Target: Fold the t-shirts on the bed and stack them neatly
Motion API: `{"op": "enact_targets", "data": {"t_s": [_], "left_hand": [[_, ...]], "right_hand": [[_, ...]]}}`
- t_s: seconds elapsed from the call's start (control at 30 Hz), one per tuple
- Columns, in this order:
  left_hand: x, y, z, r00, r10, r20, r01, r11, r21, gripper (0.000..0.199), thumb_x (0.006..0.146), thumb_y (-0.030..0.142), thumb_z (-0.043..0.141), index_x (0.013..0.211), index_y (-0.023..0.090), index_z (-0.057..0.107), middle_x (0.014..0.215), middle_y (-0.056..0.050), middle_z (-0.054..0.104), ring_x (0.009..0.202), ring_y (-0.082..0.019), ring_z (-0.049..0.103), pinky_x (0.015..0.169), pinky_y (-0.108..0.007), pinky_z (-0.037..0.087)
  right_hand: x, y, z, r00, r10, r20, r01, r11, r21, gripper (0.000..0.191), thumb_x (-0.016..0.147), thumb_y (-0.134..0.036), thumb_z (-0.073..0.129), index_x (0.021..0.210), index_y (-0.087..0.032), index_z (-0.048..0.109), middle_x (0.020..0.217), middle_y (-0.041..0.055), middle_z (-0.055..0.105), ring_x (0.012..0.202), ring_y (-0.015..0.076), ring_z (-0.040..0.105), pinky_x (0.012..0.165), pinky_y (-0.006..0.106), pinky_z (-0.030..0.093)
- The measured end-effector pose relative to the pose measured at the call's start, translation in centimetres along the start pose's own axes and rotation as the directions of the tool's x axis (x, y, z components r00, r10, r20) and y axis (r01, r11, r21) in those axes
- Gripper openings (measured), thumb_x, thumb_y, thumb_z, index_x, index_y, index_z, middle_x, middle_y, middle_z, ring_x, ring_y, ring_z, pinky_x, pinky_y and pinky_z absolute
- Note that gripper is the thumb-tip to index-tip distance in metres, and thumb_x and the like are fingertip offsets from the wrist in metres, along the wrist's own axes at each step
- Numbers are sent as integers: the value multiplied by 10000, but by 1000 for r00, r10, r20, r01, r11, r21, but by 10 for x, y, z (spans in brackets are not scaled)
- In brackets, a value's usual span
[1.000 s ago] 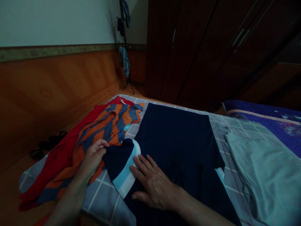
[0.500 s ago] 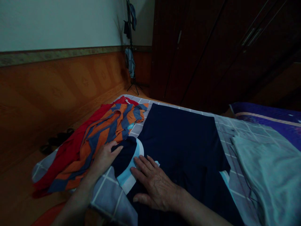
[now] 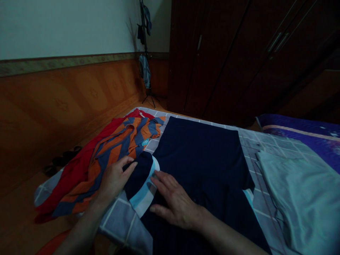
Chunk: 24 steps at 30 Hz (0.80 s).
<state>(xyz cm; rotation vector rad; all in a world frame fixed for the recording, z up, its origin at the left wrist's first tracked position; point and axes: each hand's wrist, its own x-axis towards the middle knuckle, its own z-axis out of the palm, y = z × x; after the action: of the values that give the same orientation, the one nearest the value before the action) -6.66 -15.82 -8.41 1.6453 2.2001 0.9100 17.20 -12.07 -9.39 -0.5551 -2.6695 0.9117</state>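
A dark navy T-shirt (image 3: 202,152) with white and light-blue sleeve bands lies spread on a checked bedsheet (image 3: 119,216). My left hand (image 3: 117,175) is at the outer edge of its left sleeve (image 3: 140,166), thumb and forefinger apart; its other fingers are partly hidden. Over the chest, beside the striped band (image 3: 145,196), my right hand (image 3: 175,202) is open with its fingers stretched out and slightly bent. Whether its fingertips touch the cloth is hard to tell.
On the left lie an orange and grey striped shirt (image 3: 124,141) and a red garment (image 3: 77,170). Pale green cloth (image 3: 305,198) lies at right. Beyond the bed stand a coat rack (image 3: 145,53) and a dark wardrobe (image 3: 217,60). Dark footwear (image 3: 62,159) is on the floor.
My right hand has risen slightly off the chest and its fingers have bent a little. My left hand stays by the sleeve. The view has shifted slightly.
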Motion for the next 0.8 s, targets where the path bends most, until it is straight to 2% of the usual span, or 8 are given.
{"op": "enact_targets", "data": {"t_s": [0.07, 0.13, 0.27, 0.3, 0.37, 0.47, 0.6, 0.8], "left_hand": [[-10, 22, 4, 992, 123, 32, -125, 991, 53, 217, 881, 398, 497, 903, 224, 624, 889, -11, 704, 820, -196, 660, 749, -285, 473], [-25, 44, 14, 949, 275, 152, -289, 954, 81, 171, 898, 328, 496, 909, 223, 631, 876, -16, 697, 800, -180, 658, 737, -272, 473], [-51, 67, 35, 779, 452, 434, -505, 863, 8, 156, 847, 223, 590, 995, 223, 641, 876, -16, 664, 795, -168, 648, 695, -249, 468], [-54, 68, 37, 756, 462, 463, -507, 861, -32, 195, 833, 211, 610, 1026, 225, 637, 891, -14, 659, 802, -163, 644, 693, -242, 468], [-54, 67, 33, 757, 450, 473, -462, 881, -99, 226, 838, 207, 609, 1062, 226, 629, 901, -7, 654, 781, -142, 634, 681, -226, 464], [-37, 61, 16, 805, 415, 425, -406, 906, -117, 188, 887, 227, 542, 1049, 224, 638, 907, -7, 656, 781, -130, 624, 706, -227, 462], [9, 57, 2, 834, 426, 350, -446, 895, -27, 212, 913, 252, 472, 1018, 204, 650, 980, -35, 667, 917, -169, 618, 831, -276, 455], [66, 54, 31, 728, 540, 421, -578, 815, -46, 315, 866, 230, 500, 1161, 199, 607, 1140, -48, 640, 1033, -182, 594, 903, -282, 432]], "right_hand": [[0, 4, -4, 974, 120, -192, -94, 985, 142, 606, 907, -512, 451, 1396, -159, 384, 1420, 157, 428, 1305, 257, 393, 1064, 458, 342], [1, 10, -6, 901, 296, -316, -183, 922, 342, 516, 915, -487, 440, 1331, -183, 458, 1286, 129, 559, 1163, 240, 533, 975, 425, 439], [5, 28, -4, 780, 528, -335, -234, 743, 627, 517, 871, -522, 476, 1232, -156, 529, 1074, 105, 654, 942, 226, 633, 823, 378, 514], [5, 32, -3, 765, 552, -331, -232, 716, 658, 533, 857, -520, 492, 1233, -144, 523, 1048, 106, 655, 901, 218, 639, 789, 366, 521], [7, 36, 1, 746, 576, -333, -238, 698, 675, 562, 830, -475, 527, 1265, -121, 491, 1031, 115, 643, 828, 201, 639, 721, 345, 529], [7, 35, 3, 745, 564, -357, -277, 748, 604, 586, 790, -356, 552, 1313, -111, 451, 1060, 125, 628, 755, 180, 631, 675, 339, 529], [5, 25, 0, 801, 460, -384, -319, 869, 377, 414, 794, -261, 518, 1194, -169, 568, 1102, 103, 626, 845, 194, 635, 772, 369, 524], [-2, 15, 1, 880, 229, -417, -244, 970, 18, 329, 815, -230, 499, 1120, -186, 616, 1250, 125, 555, 1147, 244, 537, 944, 417, 472]]}}
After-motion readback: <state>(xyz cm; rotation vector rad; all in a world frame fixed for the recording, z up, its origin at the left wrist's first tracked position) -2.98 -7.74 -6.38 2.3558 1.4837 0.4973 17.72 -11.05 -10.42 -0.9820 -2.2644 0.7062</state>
